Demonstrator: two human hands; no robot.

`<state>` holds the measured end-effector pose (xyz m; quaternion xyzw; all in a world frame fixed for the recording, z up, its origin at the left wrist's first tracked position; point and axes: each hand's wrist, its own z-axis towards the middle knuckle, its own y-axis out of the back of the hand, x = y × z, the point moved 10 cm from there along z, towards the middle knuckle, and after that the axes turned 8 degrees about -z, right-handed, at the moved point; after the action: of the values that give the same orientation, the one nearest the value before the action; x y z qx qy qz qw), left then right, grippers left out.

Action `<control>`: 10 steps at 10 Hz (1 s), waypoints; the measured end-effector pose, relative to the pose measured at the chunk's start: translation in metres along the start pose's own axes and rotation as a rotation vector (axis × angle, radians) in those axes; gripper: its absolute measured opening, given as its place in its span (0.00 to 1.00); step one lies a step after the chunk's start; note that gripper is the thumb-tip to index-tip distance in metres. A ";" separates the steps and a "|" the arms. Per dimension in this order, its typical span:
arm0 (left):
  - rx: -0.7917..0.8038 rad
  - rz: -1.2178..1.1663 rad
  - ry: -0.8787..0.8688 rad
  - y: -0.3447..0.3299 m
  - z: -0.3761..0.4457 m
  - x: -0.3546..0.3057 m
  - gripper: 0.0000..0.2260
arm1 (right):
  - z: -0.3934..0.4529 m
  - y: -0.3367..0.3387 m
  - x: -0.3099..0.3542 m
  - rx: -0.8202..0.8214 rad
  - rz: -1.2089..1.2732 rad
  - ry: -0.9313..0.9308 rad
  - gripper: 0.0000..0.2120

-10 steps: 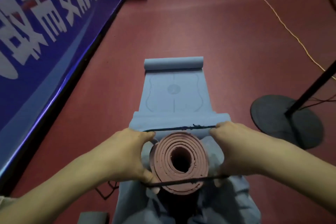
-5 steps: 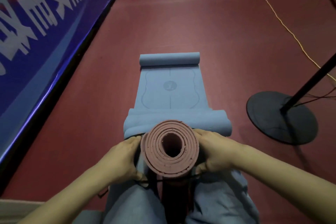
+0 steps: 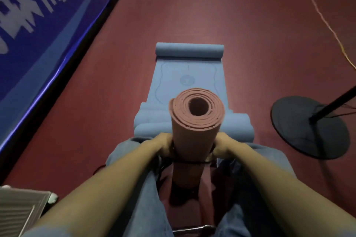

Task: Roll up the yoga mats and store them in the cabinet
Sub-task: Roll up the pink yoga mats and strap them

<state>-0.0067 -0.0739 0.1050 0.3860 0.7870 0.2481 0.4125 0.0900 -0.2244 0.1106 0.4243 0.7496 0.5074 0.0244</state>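
Single view only, head-worn wide-angle cam, so no shared overlap to report. Looks forward and steeply down over wearer's own forearms and lap. Closest in frame: rolled pink mat (image 3: 196, 125) standing upright between knees, open end facing lens, left hand (image 3: 163, 144) and right hand (image 3: 221, 145) on either side. Blue mat (image 3: 187, 75) lies farther ahead on red floor (image 3: 240, 25), centre frame. Blue banner wall (image 3: 38, 34) runs along left edge, black stand base (image 3: 308, 127) at right edge. Edges bowed by lens, slight blur.
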 end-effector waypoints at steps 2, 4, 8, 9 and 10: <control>0.094 -0.042 0.148 -0.008 0.001 0.007 0.23 | 0.001 -0.009 -0.031 -0.050 0.048 -0.015 0.29; 0.187 0.061 0.215 -0.026 -0.010 0.023 0.42 | -0.011 -0.024 -0.053 0.151 -0.039 -0.180 0.26; -0.642 -0.428 0.109 0.045 -0.034 -0.012 0.39 | -0.063 0.036 0.025 -0.258 0.853 0.156 0.25; -0.892 -0.616 -0.078 0.085 -0.085 -0.022 0.47 | -0.066 0.033 0.033 -0.229 1.199 0.179 0.29; -1.023 -0.764 -0.014 0.116 -0.115 -0.036 0.50 | -0.058 0.017 0.020 -0.261 1.125 0.040 0.24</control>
<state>-0.0434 -0.0446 0.2650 -0.1659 0.6485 0.4252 0.6092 0.0608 -0.2525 0.1599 0.7415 0.3400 0.5384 -0.2115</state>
